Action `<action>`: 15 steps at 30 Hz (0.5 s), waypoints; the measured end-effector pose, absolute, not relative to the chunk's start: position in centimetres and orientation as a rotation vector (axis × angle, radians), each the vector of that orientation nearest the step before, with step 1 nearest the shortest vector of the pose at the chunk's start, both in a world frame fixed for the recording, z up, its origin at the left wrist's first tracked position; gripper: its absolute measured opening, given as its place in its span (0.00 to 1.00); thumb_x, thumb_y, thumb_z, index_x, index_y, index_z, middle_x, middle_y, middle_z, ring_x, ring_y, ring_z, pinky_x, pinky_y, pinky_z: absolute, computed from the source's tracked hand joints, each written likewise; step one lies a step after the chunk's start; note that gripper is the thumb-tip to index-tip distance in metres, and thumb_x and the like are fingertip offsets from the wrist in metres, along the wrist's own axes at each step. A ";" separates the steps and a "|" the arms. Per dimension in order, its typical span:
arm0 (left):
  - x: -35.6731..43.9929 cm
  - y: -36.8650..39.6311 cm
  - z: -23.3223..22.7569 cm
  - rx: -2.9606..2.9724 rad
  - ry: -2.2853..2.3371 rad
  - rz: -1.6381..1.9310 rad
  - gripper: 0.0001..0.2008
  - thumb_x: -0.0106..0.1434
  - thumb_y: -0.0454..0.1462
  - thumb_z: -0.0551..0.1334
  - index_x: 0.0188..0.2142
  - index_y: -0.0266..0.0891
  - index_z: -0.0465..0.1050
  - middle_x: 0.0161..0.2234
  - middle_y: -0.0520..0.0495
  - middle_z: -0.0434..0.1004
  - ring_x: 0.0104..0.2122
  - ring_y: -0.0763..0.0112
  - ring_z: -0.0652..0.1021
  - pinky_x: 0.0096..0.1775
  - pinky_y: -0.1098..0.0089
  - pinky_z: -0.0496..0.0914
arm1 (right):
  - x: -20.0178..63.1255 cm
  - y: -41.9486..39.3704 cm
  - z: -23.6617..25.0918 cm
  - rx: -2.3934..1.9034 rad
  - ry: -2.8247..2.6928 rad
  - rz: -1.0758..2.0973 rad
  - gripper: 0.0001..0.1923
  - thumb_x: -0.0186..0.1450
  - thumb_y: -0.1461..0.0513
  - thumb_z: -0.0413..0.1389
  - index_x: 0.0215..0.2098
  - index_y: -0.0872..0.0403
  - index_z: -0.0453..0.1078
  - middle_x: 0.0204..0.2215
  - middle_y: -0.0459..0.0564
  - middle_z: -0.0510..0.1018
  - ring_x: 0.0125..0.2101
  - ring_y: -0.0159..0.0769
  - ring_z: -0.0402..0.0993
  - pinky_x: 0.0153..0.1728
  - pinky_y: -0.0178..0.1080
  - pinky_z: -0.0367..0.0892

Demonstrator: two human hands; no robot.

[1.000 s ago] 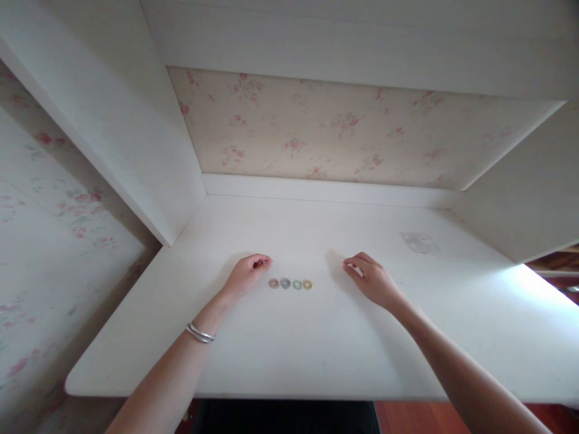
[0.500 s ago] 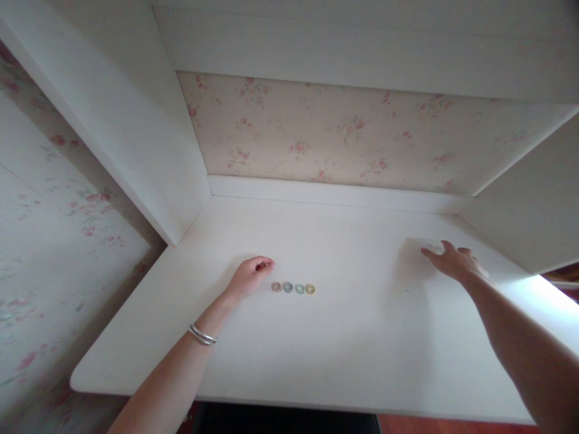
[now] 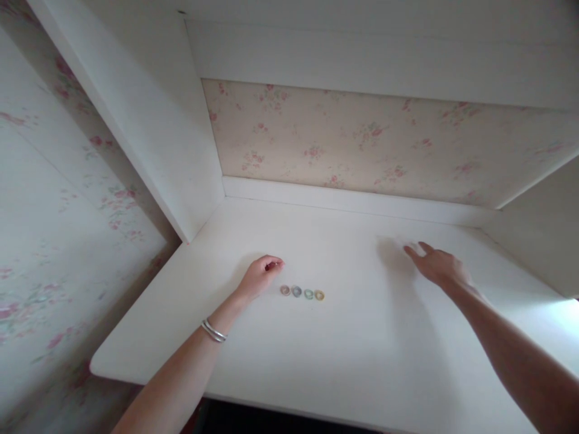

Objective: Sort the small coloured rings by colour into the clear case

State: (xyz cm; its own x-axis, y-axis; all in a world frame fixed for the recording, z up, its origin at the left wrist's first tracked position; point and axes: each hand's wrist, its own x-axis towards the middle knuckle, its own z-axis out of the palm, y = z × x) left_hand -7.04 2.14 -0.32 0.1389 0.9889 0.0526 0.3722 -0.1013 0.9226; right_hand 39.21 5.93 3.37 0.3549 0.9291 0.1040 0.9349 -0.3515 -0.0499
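Note:
Four small coloured bands would exceed my count, so several small rings lie in a short row on the white desk: a pinkish ring (image 3: 284, 294), a grey-blue ring (image 3: 296, 296), a green ring (image 3: 308, 298) and a yellow ring (image 3: 319, 299). Just behind and left of the row rests my left hand (image 3: 260, 277), its thumb and fingers closed in a pinch. Whether anything is inside that pinch is hidden. Far to the right, over the desk, my right hand (image 3: 438, 266) has its thumb and index finger apart; I see nothing clearly held there.
The white desktop (image 3: 353, 355) has a raised back strip (image 3: 344, 199) and a side panel (image 3: 154, 120) on the left. Floral wallpaper (image 3: 335, 138) covers the wall behind. A dark thing (image 3: 253, 419) shows under the front edge.
My right hand has moved left over the desk, nearer to the rings. The view has shifted slightly; my left hand keeps its pinch beside the row.

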 end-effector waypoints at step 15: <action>-3.7 4.3 -1.0 1.814 1.384 1.068 0.46 0.43 0.45 0.71 0.58 0.38 0.54 0.52 0.39 0.65 0.46 0.60 0.70 0.45 0.62 0.67 | 12.4 2.9 4.1 -1.842 -2.121 0.108 0.32 0.64 0.43 0.42 0.59 0.51 0.57 0.40 0.55 0.75 0.36 0.42 0.73 0.36 0.39 0.64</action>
State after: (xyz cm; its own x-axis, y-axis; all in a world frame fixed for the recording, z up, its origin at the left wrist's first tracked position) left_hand -3.68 4.27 -1.04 0.1273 0.9641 0.2330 0.4695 -0.2655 0.8421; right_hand 12.35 2.93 4.08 -0.1108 0.9744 0.1954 0.9495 0.1619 -0.2687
